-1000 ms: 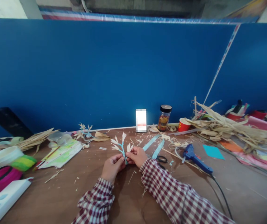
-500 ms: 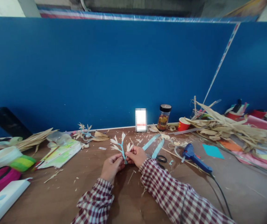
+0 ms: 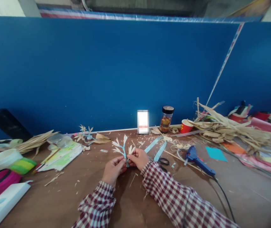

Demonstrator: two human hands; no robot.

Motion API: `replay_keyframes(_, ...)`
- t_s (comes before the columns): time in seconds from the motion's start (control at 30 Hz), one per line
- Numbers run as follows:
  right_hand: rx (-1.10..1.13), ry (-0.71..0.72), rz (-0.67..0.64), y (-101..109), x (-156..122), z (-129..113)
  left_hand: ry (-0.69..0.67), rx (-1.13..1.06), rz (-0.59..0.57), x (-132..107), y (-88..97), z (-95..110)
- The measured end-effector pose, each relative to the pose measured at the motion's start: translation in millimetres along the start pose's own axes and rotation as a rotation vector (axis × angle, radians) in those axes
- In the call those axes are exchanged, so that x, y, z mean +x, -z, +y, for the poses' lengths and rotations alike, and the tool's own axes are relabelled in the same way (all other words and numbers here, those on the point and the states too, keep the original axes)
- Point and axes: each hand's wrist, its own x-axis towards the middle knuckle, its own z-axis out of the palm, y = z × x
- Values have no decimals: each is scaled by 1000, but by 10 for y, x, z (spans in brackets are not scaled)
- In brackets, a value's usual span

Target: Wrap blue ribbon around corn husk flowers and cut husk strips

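Between my two hands stands a handmade flower sprig [image 3: 123, 148] with a light-blue wrapped stem and several pale, pointed blossoms. My left hand [image 3: 113, 169] pinches the lower stem between thumb and fingers. On the other side, my right hand [image 3: 138, 159] is closed at the base of the right-hand blossom [image 3: 131, 149], close to where it meets the stem. The fingers partly hide the stem's lower end. Light-blue strips [image 3: 160, 150] lie just beyond my right hand, and black-handled scissors [image 3: 164, 161] are partly covered by my right sleeve.
A blue glue gun [image 3: 198, 161] with a trailing cord lies at right, near a turquoise paper square [image 3: 216, 154]. Dried husks [image 3: 232, 126], a red paper cup [image 3: 186, 126] and a lidded jar [image 3: 166, 119] stand behind. Another sprig [image 3: 85, 134] lies back left, near a painted sheet [image 3: 60, 156].
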Motion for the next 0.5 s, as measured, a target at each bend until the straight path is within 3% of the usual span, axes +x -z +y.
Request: replay_keyframes(0.5,-15,11,9,8,-11,-20,-4,13,-118,84,81,-75)
